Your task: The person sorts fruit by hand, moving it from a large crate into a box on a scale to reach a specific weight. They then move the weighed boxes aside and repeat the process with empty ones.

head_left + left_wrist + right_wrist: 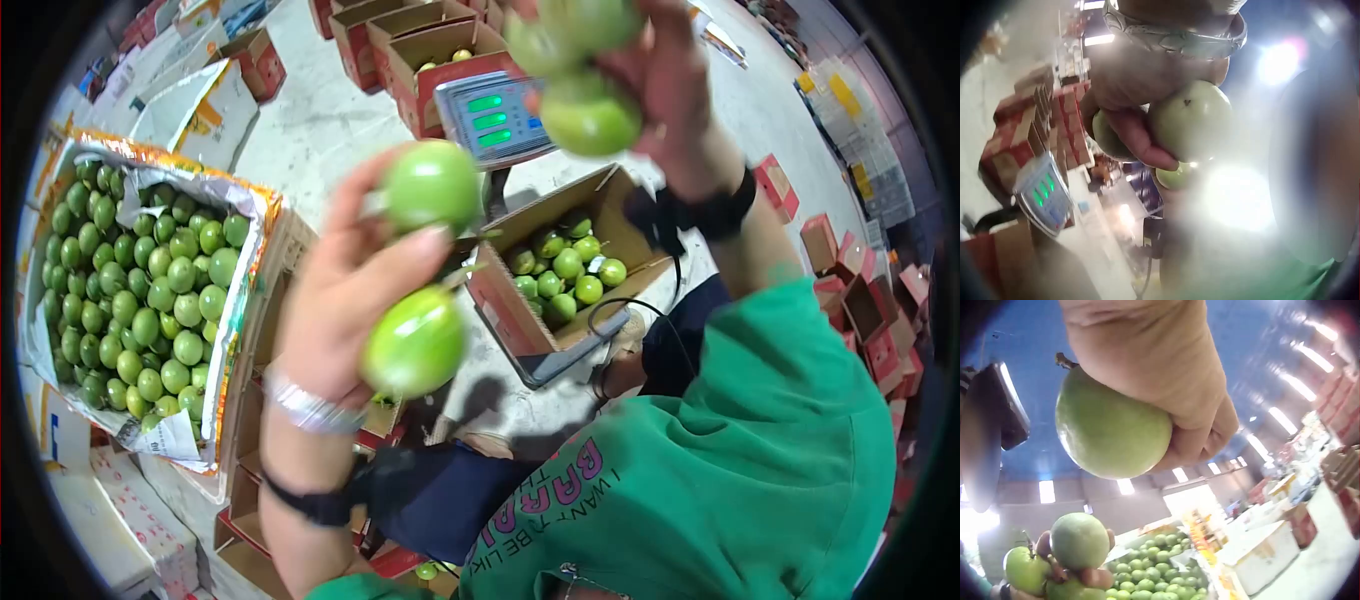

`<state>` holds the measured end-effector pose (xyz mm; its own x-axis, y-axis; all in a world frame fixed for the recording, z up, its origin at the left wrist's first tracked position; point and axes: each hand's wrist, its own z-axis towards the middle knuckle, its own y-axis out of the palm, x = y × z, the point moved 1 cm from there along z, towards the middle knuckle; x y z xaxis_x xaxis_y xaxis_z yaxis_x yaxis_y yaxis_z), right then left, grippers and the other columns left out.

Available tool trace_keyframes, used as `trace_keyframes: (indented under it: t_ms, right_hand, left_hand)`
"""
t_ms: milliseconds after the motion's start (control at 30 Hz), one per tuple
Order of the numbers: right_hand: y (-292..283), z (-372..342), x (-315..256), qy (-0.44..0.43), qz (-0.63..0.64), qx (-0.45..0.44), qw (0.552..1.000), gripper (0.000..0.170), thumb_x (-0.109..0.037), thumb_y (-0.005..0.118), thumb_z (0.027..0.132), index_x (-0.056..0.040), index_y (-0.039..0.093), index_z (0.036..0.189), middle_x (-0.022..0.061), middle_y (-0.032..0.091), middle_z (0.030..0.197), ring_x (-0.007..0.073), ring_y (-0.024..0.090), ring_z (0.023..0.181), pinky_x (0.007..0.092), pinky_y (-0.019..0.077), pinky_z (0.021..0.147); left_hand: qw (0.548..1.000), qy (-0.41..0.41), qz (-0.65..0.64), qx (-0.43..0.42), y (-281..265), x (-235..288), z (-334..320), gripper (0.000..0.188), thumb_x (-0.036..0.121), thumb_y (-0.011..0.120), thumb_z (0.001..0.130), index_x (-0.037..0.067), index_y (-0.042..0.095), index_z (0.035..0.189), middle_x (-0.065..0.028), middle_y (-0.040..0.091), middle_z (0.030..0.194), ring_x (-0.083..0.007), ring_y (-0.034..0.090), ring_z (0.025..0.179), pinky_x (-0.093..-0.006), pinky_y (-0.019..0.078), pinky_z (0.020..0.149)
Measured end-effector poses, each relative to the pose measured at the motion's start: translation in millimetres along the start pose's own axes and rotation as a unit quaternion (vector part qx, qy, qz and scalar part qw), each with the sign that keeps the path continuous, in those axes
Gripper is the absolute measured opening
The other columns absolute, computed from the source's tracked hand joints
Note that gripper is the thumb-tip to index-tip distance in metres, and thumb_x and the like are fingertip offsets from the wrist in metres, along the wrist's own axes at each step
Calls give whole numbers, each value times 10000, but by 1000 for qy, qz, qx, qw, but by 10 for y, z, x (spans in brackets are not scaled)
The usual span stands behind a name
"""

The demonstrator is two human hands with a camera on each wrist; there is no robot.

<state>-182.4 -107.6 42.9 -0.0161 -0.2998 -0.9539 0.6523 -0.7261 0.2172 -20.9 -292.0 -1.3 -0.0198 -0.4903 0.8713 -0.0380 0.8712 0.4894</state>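
Observation:
Raised in front of the body, my left hand [335, 285] holds several green passion fruits, one [430, 185] above the thumb and another [415, 340] below it. Its fingers curl around them; the left wrist view shows one passion fruit [1191, 119] close up beside a bent finger. Higher and to the right, my right hand [680, 90] grips more of them, including one glossy passion fruit [590, 112]; part of this group is cut off by the frame's top edge. A stem sticks out of the passion fruit [1110, 428] under my right palm.
Below the hands, an open cardboard box [510, 320] with passion fruits sits on a scale, whose display [490, 120] glows green behind it. A large lined crate [250, 265] full of passion fruits stands at the left. More red-brown boxes [425, 75] line the back.

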Motion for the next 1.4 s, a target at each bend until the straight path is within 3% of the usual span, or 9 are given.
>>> trace_keyframes:
  t_ms: [100, 233, 500, 633, 700, 1000, 1167, 1300, 1400]
  right_hand:
    - [-422, -649, 284, 70, -39, 85, 993, 502, -409, 623, 824, -56, 516, 1166, 74, 598, 981, 128, 571, 896, 261, 469, 754]
    - [-930, -1359, 331, 247, -212, 126, 937, 611, -382, 599, 854, -134, 343, 1351, 96, 430, 1301, 169, 431, 1171, 349, 440, 877]
    - [-1653, -2371, -288, 63, -149, 250, 955, 387, -219, 591, 861, -72, 490, 1205, 67, 522, 1162, 143, 533, 1020, 284, 492, 760]
    - [-820, -2391, 56, -53, -246, 27, 967, 689, -291, 719, 731, -79, 406, 1307, 145, 422, 1309, 304, 419, 1218, 435, 368, 979]
    - [-369, -2350, 372, -131, -392, -124, 902, 779, -469, 707, 712, -119, 391, 1332, 192, 347, 1366, 381, 388, 1222, 453, 311, 1008]
    - [-274, -2037, 536, -240, -322, -44, 915, 481, -260, 796, 576, -76, 569, 959, 118, 593, 972, 315, 571, 838, 381, 459, 716]
    - [-574, -1631, 513, -168, -486, -77, 854, 542, -270, 783, 597, -57, 546, 1036, 151, 553, 1023, 341, 567, 913, 424, 472, 755]
    - [-579, -999, -74, -114, -610, -248, 744, 559, -259, 696, 731, -79, 491, 1219, 153, 532, 1095, 346, 556, 949, 447, 465, 775]
    - [196, -310, -199, -221, -584, -302, 720, 471, -238, 668, 761, -73, 504, 1171, 150, 543, 1028, 340, 559, 923, 429, 466, 757]
  left_hand:
    - [985, -164, 22, -46, 434, -537, 472, 559, 108, 667, 820, 77, 389, 1304, -99, 567, 974, -159, 597, 836, -299, 519, 660]
    - [954, -235, 117, 147, 583, -1517, 833, 480, 149, 686, 799, 38, 443, 1198, -95, 594, 983, -202, 623, 788, -355, 553, 647]
    - [966, -114, -157, 171, 704, -829, -132, 401, 257, 486, 875, 8, 527, 1186, -151, 610, 1039, -285, 636, 891, -335, 582, 594]
    - [942, -141, -225, 206, 1203, -1168, -602, 437, 380, 462, 884, 26, 569, 1116, -99, 629, 1013, -209, 634, 870, -323, 565, 621]
    - [922, -177, -325, 115, 1196, -1536, -702, 473, 473, 434, 912, 89, 536, 1169, -117, 598, 1113, -268, 611, 954, -419, 566, 677]
    - [966, -245, -77, -7, 1382, -1107, -651, 773, 700, 303, 858, 143, 307, 1394, -123, 507, 1263, -311, 573, 1078, -554, 473, 878]
    - [960, -238, 127, 70, 1032, -856, -321, 663, 578, 377, 917, 176, 255, 1430, -101, 469, 1285, -235, 545, 1061, -394, 488, 830]
    - [876, -49, 457, 149, -312, -100, -533, 667, 364, 632, 855, 31, 357, 1363, -149, 490, 1271, -205, 531, 1071, -299, 461, 853]
    - [631, -8, 677, 378, -1620, 322, -886, 680, 331, 686, 767, 27, 415, 1312, -228, 537, 1179, -309, 548, 1064, -365, 458, 874]
